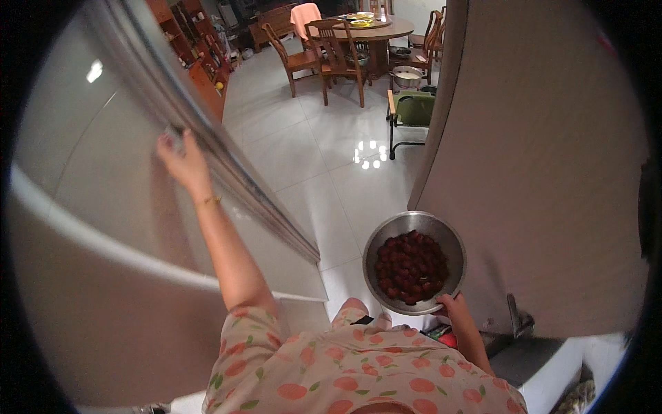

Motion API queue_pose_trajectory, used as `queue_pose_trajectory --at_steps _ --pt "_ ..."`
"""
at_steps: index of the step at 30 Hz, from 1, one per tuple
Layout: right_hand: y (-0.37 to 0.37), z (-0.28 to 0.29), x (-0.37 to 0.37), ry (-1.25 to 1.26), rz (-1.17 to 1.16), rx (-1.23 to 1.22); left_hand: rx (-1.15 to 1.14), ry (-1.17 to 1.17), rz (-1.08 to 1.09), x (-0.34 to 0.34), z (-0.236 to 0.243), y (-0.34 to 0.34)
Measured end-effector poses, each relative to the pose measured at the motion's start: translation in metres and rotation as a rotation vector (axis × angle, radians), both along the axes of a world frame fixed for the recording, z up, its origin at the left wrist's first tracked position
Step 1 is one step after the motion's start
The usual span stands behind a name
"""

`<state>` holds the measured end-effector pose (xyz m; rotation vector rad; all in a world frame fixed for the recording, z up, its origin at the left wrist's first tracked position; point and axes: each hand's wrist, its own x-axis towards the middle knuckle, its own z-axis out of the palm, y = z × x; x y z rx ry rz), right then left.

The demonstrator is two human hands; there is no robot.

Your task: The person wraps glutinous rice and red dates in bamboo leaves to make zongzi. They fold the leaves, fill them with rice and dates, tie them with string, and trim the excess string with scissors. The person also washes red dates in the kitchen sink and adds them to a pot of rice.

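My left hand point(183, 160) is raised at the edge of a pale sliding door point(103, 179), its fingers closed on a small handle point(173, 136) beside the metal door frame point(241, 186). A gold bracelet point(210, 200) is on that wrist. My right hand point(448, 307) grips the lower rim of a round steel bowl point(452, 241), held out in front of my patterned shirt. Dark red pieces point(410, 265) lie inside the bowl, too small to name for certain.
A doorway opens onto a tiled floor point(303, 172). Beyond are a round table point(393, 31), wooden chairs point(341, 62), a shelf unit point(200, 62), a green folding chair point(412, 110) and a pot point(407, 79). A beige panel point(531, 159) stands at my right, with dark objects low beside it.
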<state>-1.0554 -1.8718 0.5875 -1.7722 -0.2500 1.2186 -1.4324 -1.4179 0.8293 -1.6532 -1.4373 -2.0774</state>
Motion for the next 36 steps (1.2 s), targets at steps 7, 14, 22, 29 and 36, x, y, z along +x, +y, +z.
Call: queue_pose_trajectory --at_steps 7,14,22,29,36 --pt "0.211 -0.018 0.071 0.004 -0.017 -0.017 0.528 -0.108 -0.041 0.042 -0.017 0.029" --pt "0.447 0.015 0.150 0.193 -0.064 0.108 -0.087 0.216 -0.568 0.222 -0.056 0.285" --pt "0.706 0.002 0.248 0.219 -0.075 0.171 -1.055 1.005 -0.662 0.291 -0.261 0.563" --pt "0.957 0.016 0.387 0.042 -0.052 0.132 -1.869 0.936 -0.578 0.175 -0.448 0.602" --pt "1.141 -0.004 0.443 0.157 -0.049 0.216 -2.340 0.552 -0.420 0.152 -0.494 0.669"
